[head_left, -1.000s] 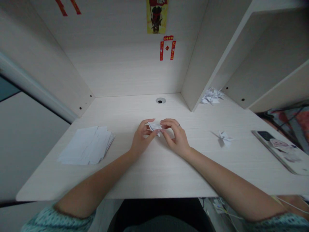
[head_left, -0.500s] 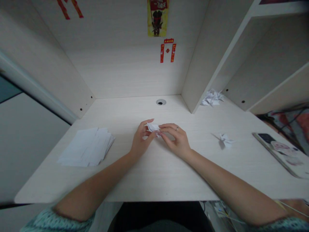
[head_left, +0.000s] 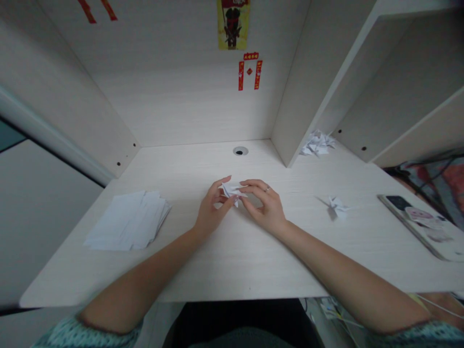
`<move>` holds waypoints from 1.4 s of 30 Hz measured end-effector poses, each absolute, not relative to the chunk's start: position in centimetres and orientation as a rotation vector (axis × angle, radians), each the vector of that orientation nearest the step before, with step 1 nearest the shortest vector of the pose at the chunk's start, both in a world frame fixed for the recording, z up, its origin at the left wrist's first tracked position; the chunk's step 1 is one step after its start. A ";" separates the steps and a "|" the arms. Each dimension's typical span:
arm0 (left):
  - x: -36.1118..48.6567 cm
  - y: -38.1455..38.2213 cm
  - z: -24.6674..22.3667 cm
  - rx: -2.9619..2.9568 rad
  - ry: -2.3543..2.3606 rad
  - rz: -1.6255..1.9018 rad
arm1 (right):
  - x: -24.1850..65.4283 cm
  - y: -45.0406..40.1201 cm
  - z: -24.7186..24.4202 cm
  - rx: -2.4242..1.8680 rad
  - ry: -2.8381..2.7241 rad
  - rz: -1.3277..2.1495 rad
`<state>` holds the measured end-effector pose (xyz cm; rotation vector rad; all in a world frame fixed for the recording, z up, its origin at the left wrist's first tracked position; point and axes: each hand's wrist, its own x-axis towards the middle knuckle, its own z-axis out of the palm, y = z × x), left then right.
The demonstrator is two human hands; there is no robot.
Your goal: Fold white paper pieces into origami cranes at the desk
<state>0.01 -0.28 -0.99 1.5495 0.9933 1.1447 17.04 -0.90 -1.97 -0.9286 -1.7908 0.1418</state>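
Head cam: hands point(head_left: 213, 207) hold pointy paper point(head_left: 229, 190), prob. crisp-folded

My folded paper point(head_left: 229, 190) is white, my left sleeve point(head_left: 90, 336) at 7 o'clock speckled teal, the poster point(head_left: 234, 26) at 12 o'clock yellow and red.

Paper stack point(head_left: 125, 221) left of folded paper point(head_left: 230, 190), phone point(head_left: 422, 229) right.

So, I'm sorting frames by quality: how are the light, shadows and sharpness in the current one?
In the head view, light is dim, with no strong glare on the desk; there too, a soft shadow beside the paper crane, a dark upper-right shelf compartment, and creases on the folded paper too soft to trace.
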 end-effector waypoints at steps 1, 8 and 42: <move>0.0 -0.3 -1.0 1.574 1.006 1.125 | 17.1 -0.9 -1.9 -0.940 -1.777 0.131; -0.2 -0.5 -0.9 1.747 1.059 1.100 | 17.2 -0.9 -1.4 -0.939 -1.662 0.034; -0.6 -0.7 -0.9 1.761 1.174 1.092 | 17.4 -1.4 -0.7 -0.873 -1.848 0.166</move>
